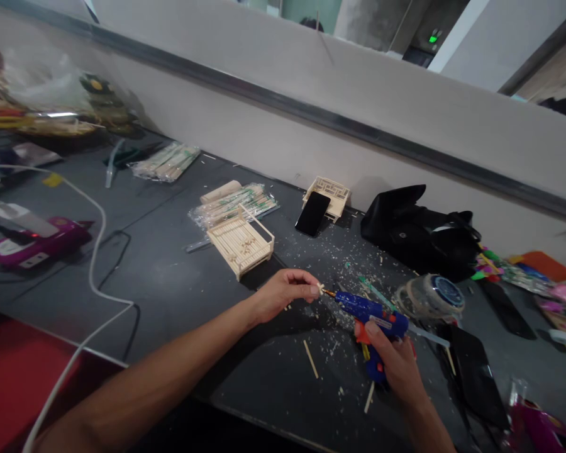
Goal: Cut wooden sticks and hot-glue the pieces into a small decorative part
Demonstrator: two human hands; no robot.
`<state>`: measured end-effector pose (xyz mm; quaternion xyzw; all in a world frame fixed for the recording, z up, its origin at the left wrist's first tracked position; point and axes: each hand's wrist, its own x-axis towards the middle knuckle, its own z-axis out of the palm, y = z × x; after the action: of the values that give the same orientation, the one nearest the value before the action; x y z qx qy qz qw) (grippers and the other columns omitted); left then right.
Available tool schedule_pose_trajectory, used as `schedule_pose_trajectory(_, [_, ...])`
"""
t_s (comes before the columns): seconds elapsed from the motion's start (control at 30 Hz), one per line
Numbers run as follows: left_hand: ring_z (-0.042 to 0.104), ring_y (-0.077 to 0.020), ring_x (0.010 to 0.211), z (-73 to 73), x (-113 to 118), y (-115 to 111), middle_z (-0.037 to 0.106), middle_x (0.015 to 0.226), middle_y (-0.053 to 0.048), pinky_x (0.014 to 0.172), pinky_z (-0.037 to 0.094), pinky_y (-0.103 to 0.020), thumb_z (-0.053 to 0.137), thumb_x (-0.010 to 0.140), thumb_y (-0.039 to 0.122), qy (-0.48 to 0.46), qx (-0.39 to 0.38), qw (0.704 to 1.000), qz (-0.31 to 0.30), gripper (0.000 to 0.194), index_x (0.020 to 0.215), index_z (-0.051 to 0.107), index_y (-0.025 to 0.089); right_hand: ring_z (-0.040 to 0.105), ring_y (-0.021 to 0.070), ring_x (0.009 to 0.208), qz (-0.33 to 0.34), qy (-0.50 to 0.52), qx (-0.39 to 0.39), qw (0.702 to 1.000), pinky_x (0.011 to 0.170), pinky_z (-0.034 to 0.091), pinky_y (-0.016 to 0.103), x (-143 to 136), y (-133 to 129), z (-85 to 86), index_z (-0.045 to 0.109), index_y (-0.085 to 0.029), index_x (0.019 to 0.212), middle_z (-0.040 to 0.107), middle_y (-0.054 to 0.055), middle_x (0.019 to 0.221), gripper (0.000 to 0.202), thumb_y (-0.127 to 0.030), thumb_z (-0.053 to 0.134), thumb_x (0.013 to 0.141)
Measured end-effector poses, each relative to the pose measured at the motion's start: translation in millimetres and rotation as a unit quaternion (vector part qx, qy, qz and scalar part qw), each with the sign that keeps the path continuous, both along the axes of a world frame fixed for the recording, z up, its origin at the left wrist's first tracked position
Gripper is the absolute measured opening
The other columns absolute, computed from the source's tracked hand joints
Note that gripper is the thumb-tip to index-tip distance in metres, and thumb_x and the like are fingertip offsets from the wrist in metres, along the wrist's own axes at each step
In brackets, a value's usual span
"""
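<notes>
My right hand [393,358] is wrapped round a blue glue gun [370,311] with an orange trigger; a clear glue stick [431,335] sticks out of its rear. Between the thumb and fingers of my left hand [287,292] is a small piece of wood [320,288], pale and tiny. The gun's nozzle [329,293] points left and is at or very close to that piece. Just beyond my left hand stands a miniature bed-like frame [240,242] of thin sticks, with several small wooden bits lying on its slats.
A phone [313,214] leans against a miniature wooden bench [327,192]. Bagged sticks [236,204] lie behind the frame. A black bag [419,229] and a glass jar [434,299] stand right. A white cable [97,251] crosses the left. Scraps and loose sticks [311,359] litter the table.
</notes>
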<state>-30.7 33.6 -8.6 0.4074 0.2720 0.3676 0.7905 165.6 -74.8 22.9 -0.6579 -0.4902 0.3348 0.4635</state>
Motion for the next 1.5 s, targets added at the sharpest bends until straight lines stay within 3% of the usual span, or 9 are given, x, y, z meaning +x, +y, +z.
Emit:
schedule_pose_trajectory(0.3, [0.054, -0.0103, 0.06, 0.7, -0.3, 0.3, 0.065, 0.061, 0.002, 0.066, 0.04, -0.027, 0.09, 0.053, 0.038, -0.001, -0.007, 1.0, 0.001, 0.033, 0.069, 0.071, 0.016, 0.068, 0.0225, 0.068, -0.014, 0.014, 0.0, 1.0, 0.072, 0.056, 0.03, -2.9, -0.2, 1.5, 0.073, -0.022, 0.062, 0.072, 0.003, 0.064, 0.046, -0.066, 0.068, 0.074])
schedule_pose_trajectory(1.5, [0.053, -0.0106, 0.06, 2.3, -1.0, -0.1, 0.064, 0.061, 0.002, 0.067, 0.039, -0.027, 0.09, 0.053, 0.037, 0.005, -0.009, 1.0, -0.001, 0.031, 0.069, 0.072, 0.017, 0.06, 0.0194, 0.059, -0.006, -0.014, 0.022, 1.0, 0.063, 0.052, 0.029, -1.2, -0.1, 2.9, 0.069, -0.022, 0.059, 0.066, 0.002, 0.058, 0.046, -0.064, 0.066, 0.077])
